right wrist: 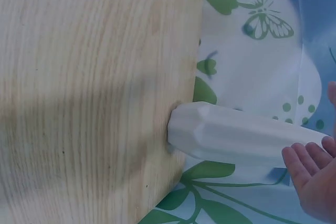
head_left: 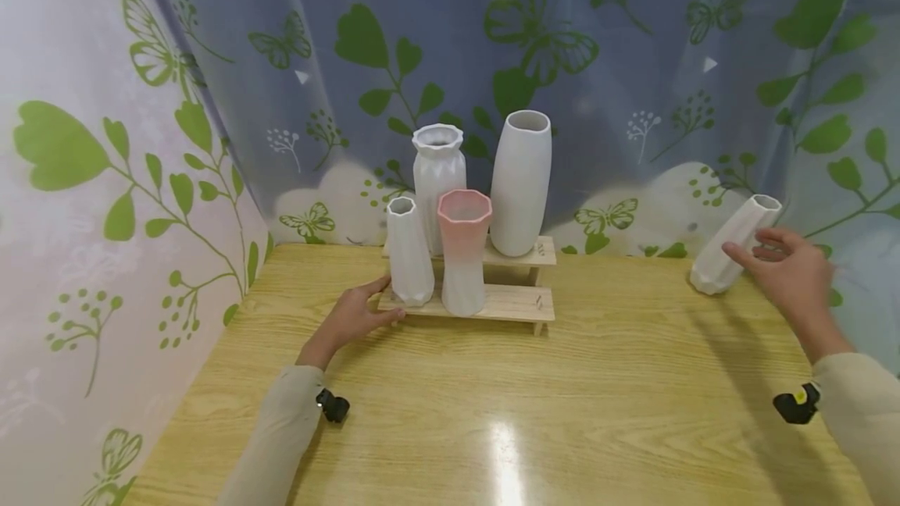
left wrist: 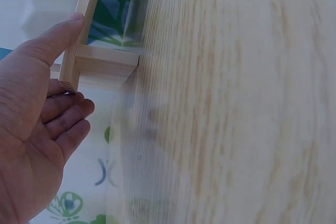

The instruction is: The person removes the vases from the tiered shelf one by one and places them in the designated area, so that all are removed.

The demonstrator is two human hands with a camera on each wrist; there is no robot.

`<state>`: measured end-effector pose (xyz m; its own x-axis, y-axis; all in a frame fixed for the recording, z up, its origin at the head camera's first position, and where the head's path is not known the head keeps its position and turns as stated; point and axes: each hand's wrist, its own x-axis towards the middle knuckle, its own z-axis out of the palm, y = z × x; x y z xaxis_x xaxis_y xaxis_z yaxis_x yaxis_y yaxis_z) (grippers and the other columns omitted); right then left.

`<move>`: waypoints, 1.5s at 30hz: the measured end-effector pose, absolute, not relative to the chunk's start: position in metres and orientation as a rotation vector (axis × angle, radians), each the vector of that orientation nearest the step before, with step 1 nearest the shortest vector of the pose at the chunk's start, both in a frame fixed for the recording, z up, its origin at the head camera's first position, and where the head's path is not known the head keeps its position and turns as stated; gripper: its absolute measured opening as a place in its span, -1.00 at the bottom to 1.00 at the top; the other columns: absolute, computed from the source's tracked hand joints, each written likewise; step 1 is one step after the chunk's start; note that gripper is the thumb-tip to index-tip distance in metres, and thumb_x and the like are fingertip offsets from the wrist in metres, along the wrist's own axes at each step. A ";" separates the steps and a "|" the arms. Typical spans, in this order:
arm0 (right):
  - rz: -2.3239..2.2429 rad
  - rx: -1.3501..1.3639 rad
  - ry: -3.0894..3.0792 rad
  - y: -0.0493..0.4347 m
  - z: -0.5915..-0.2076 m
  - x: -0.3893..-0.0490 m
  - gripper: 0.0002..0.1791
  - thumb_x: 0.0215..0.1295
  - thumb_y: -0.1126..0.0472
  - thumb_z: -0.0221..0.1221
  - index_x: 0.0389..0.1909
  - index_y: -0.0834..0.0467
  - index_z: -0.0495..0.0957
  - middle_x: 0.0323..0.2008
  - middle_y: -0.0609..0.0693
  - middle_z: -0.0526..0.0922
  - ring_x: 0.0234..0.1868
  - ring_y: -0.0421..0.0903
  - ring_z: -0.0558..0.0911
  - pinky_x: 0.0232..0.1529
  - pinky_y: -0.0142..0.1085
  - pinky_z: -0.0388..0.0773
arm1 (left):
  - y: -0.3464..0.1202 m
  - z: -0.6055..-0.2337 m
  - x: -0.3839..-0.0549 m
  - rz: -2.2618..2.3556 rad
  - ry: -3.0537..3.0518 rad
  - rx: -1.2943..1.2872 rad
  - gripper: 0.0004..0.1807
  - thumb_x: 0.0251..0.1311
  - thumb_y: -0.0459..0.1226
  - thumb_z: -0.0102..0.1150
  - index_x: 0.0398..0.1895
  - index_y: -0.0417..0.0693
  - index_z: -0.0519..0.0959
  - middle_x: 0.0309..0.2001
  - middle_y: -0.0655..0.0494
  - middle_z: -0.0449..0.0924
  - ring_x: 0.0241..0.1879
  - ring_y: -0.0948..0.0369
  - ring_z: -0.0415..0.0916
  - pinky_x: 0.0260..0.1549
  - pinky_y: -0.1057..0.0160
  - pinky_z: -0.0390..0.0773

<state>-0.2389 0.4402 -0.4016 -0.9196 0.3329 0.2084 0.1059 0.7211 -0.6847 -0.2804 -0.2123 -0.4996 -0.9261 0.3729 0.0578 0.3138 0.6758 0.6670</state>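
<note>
My left hand (head_left: 354, 314) holds the left end of a two-tier wooden stand (head_left: 513, 301), thumb on the shelf and fingers beneath its edge, as the left wrist view shows. On the lower tier stand a narrow white faceted vase (head_left: 411, 264) and a pink-to-white vase (head_left: 464, 256). Behind them, the upper tier bears a white vase with a flared, ruffled rim (head_left: 437, 166) and a tall smooth white vase (head_left: 522, 182). At the far right, my right hand (head_left: 794, 272) is beside another white faceted vase (head_left: 731, 248), its thumb and fingers spread about the upper part; contact is unclear.
The wooden table (head_left: 562, 412) meets a patterned curtain (head_left: 619, 139) at the back, and a pale patterned cloth (head_left: 126, 217) hangs at the left. Small black cameras sit at both wrists.
</note>
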 end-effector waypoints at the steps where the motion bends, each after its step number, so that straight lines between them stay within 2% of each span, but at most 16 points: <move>1: 0.993 -0.328 -2.608 0.439 -0.403 -0.238 -0.08 0.29 -0.30 0.28 0.41 0.31 0.40 0.25 0.44 0.51 -0.36 -0.76 0.32 -0.49 -0.68 0.36 | -0.212 -0.500 -0.281 1.096 2.795 0.576 0.01 0.24 0.20 0.33 0.59 -0.14 0.19 0.49 -0.18 0.29 0.28 -0.19 0.47 0.26 -0.22 0.43; 5: 0.971 -0.285 -2.601 0.433 -0.409 -0.236 -0.14 0.28 -0.29 0.31 0.38 0.26 0.46 0.21 0.40 0.56 -0.34 -0.78 0.33 -0.48 -0.68 0.35 | -0.212 -0.499 -0.281 1.114 2.791 0.584 0.01 0.24 0.20 0.33 0.59 -0.15 0.20 0.48 -0.18 0.30 0.15 -0.15 0.55 0.24 -0.20 0.46; 7: 0.981 -0.281 -2.596 0.429 -0.410 -0.235 -0.15 0.27 -0.29 0.32 0.37 0.24 0.47 0.21 0.38 0.57 -0.33 -0.78 0.35 -0.47 -0.68 0.37 | -0.213 -0.500 -0.281 1.119 2.786 0.583 0.02 0.24 0.19 0.34 0.59 -0.16 0.20 0.48 -0.18 0.30 0.21 -0.17 0.52 0.25 -0.21 0.45; 8: 0.996 -0.278 -2.592 0.426 -0.411 -0.235 -0.14 0.27 -0.28 0.33 0.38 0.24 0.47 0.22 0.37 0.57 -0.32 -0.79 0.35 -0.46 -0.68 0.38 | -0.213 -0.500 -0.281 1.115 2.789 0.584 0.02 0.24 0.19 0.34 0.58 -0.17 0.20 0.48 -0.18 0.30 0.34 -0.15 0.42 0.27 -0.22 0.43; 10: 1.046 -0.273 -2.571 0.420 -0.411 -0.234 -0.16 0.27 -0.26 0.34 0.37 0.24 0.47 0.25 0.34 0.56 -0.30 -0.78 0.38 -0.42 -0.69 0.40 | -0.213 -0.502 -0.282 1.112 2.788 0.581 0.02 0.23 0.20 0.34 0.58 -0.17 0.19 0.48 -0.19 0.30 0.42 -0.16 0.32 0.28 -0.23 0.41; 14: 1.176 -0.244 -2.530 0.405 -0.407 -0.233 -0.19 0.29 -0.20 0.35 0.41 0.21 0.45 0.32 0.28 0.52 -0.23 -0.74 0.43 -0.34 -0.70 0.46 | -0.214 -0.504 -0.284 1.119 2.783 0.577 0.03 0.22 0.20 0.35 0.59 -0.16 0.20 0.48 -0.18 0.30 0.38 -0.14 0.38 0.28 -0.22 0.41; 18: 1.230 -0.203 -2.518 0.389 -0.401 -0.232 -0.21 0.29 -0.19 0.35 0.41 0.16 0.45 0.28 0.06 0.60 -0.18 -0.71 0.46 -0.29 -0.70 0.49 | -0.215 -0.504 -0.283 1.128 2.789 0.577 0.02 0.22 0.19 0.36 0.58 -0.16 0.21 0.48 -0.18 0.31 0.37 -0.12 0.39 0.28 -0.23 0.42; 20: 1.228 -0.181 -2.523 0.382 -0.400 -0.232 -0.22 0.30 -0.19 0.35 0.41 0.16 0.46 0.26 0.02 0.62 -0.18 -0.72 0.46 -0.29 -0.70 0.49 | -0.214 -0.503 -0.283 1.123 2.794 0.577 0.01 0.22 0.18 0.36 0.58 -0.17 0.21 0.47 -0.19 0.32 0.29 -0.10 0.48 0.26 -0.21 0.44; 22: 1.236 -0.152 -2.518 0.376 -0.400 -0.232 -0.25 0.30 -0.17 0.35 0.38 0.18 0.48 0.20 -0.06 0.64 -0.17 -0.70 0.48 -0.28 -0.68 0.51 | -0.214 -0.503 -0.283 1.119 2.792 0.574 0.01 0.23 0.18 0.36 0.58 -0.17 0.21 0.47 -0.20 0.32 0.10 -0.08 0.59 0.22 -0.19 0.47; 24: 1.247 -0.122 -2.516 0.370 -0.400 -0.232 -0.26 0.30 -0.15 0.36 0.36 0.20 0.49 0.12 -0.21 0.65 -0.18 -0.69 0.50 -0.28 -0.67 0.52 | -0.213 -0.503 -0.283 1.107 2.794 0.573 0.01 0.23 0.17 0.36 0.58 -0.18 0.21 0.46 -0.21 0.32 -0.02 -0.01 0.60 0.19 -0.18 0.50; 26: 1.268 -0.099 -2.510 0.365 -0.401 -0.232 -0.27 0.30 -0.14 0.37 0.36 0.19 0.50 0.06 -0.32 0.63 -0.18 -0.68 0.52 -0.28 -0.65 0.54 | -0.213 -0.503 -0.283 1.108 2.790 0.565 0.01 0.23 0.17 0.36 0.58 -0.17 0.21 0.46 -0.22 0.32 -0.03 -0.03 0.61 0.18 -0.17 0.50; 27: 1.267 -0.085 -2.505 0.362 -0.400 -0.232 -0.28 0.29 -0.14 0.38 0.35 0.19 0.51 0.03 -0.35 0.61 -0.18 -0.67 0.53 -0.28 -0.65 0.54 | -0.213 -0.503 -0.282 1.111 2.789 0.563 0.01 0.23 0.17 0.37 0.58 -0.17 0.21 0.46 -0.22 0.32 0.04 -0.06 0.61 0.20 -0.18 0.49; 31: 1.230 -0.038 -2.505 0.351 -0.399 -0.232 -0.30 0.28 -0.14 0.38 0.33 0.16 0.54 0.13 -0.13 0.65 -0.16 -0.66 0.53 -0.25 -0.68 0.52 | -0.213 -0.503 -0.282 1.117 2.790 0.566 0.02 0.22 0.19 0.36 0.58 -0.18 0.21 0.47 -0.22 0.31 0.34 -0.17 0.42 0.26 -0.23 0.43; 36: 1.204 0.012 -2.484 0.338 -0.397 -0.232 -0.34 0.28 -0.12 0.40 0.30 0.15 0.57 0.18 0.14 0.66 -0.12 -0.61 0.57 -0.22 -0.69 0.52 | -0.213 -0.503 -0.282 1.119 2.786 0.568 0.02 0.23 0.19 0.35 0.58 -0.19 0.20 0.47 -0.24 0.31 0.40 -0.18 0.33 0.27 -0.25 0.42; 41: 1.226 0.063 -2.466 0.325 -0.395 -0.233 -0.36 0.26 -0.08 0.42 0.27 0.16 0.59 0.16 0.24 0.66 -0.15 -0.59 0.60 -0.24 -0.66 0.55 | -0.213 -0.502 -0.282 1.119 2.795 0.570 0.00 0.23 0.16 0.37 0.57 -0.19 0.22 0.45 -0.23 0.33 0.28 -0.09 0.48 0.26 -0.23 0.44; 45: 1.229 0.109 -2.452 0.316 -0.395 -0.235 -0.39 0.26 -0.03 0.44 0.26 0.15 0.60 0.15 0.15 0.68 -0.11 -0.59 0.60 -0.20 -0.66 0.54 | -0.213 -0.503 -0.283 1.120 2.796 0.569 0.00 0.22 0.15 0.38 0.57 -0.20 0.22 0.45 -0.23 0.34 -0.08 0.03 0.63 0.24 -0.21 0.46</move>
